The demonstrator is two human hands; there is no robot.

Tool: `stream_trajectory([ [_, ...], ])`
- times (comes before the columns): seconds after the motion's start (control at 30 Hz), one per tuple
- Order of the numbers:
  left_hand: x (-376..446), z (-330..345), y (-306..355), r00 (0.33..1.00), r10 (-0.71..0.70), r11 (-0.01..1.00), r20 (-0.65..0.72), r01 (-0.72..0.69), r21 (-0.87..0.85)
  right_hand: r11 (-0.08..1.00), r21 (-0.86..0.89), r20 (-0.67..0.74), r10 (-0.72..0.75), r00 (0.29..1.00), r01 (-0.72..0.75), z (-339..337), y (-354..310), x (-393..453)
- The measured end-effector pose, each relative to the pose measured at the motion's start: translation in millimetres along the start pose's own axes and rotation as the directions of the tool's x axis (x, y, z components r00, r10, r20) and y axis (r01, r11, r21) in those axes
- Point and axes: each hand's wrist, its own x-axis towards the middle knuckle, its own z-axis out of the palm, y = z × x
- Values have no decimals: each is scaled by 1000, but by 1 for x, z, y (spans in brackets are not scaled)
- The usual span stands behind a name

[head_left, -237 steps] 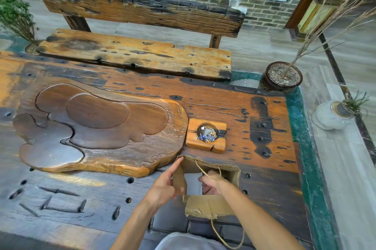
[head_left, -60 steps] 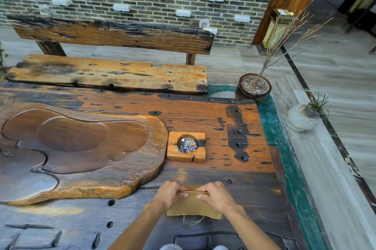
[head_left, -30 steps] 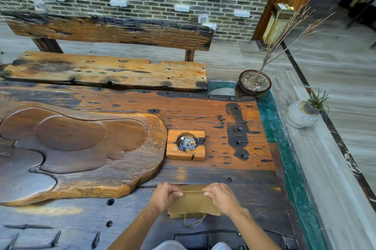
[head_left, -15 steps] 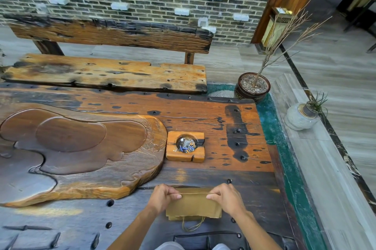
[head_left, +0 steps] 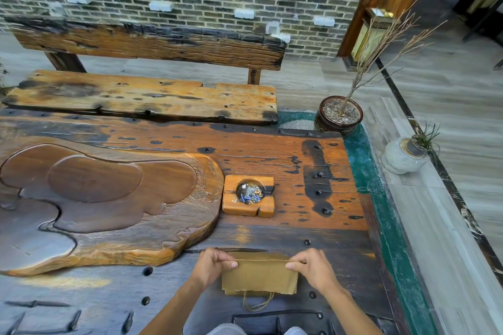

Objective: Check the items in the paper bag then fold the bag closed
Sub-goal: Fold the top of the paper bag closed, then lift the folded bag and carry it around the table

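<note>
Paper bag (head_left: 260, 277) lies flat on the near edge of the wooden table (head_left: 272, 160), its cord handle (head_left: 261, 260) pinched taut between left hand (head_left: 211, 266) and right hand (head_left: 313, 268).

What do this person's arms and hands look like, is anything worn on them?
Both forearms are bare, with no sleeves in view. The left hand and the right hand wear no gloves, and no rings, watch or bracelet show at the wrists.
</note>
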Motion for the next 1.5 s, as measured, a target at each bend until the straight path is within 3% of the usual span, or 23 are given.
stream_trajectory([
  [0.23, -4, -1, -10, 996, -65, 994, 68, 70, -81, 940, 322, -20, 128, 992, -114, 14, 15, -10],
  [0.4, -5, 7, -21, 993, -120, 986, -10, 118, -114, 877, 464, -48, 166, 985, -125, 22, 16, -15],
  [0.63, -5, 10, -18, 989, -134, 972, -59, 120, -201, 847, 507, -95, 235, 967, -156, 24, 13, -6],
  [0.93, -10, 3, 0, 994, -57, 983, -92, 40, -177, 852, 503, -140, 248, 959, -147, 12, -1, -8],
  [1.23, -17, -4, 26, 983, 70, 981, -170, -98, -165, 843, 531, -177, 215, 960, -91, -7, -19, -16],
  [1.5, -20, -30, 75, 970, 153, 944, -186, -199, -262, 843, 536, -274, 129, 953, 41, -50, -52, -17],
])
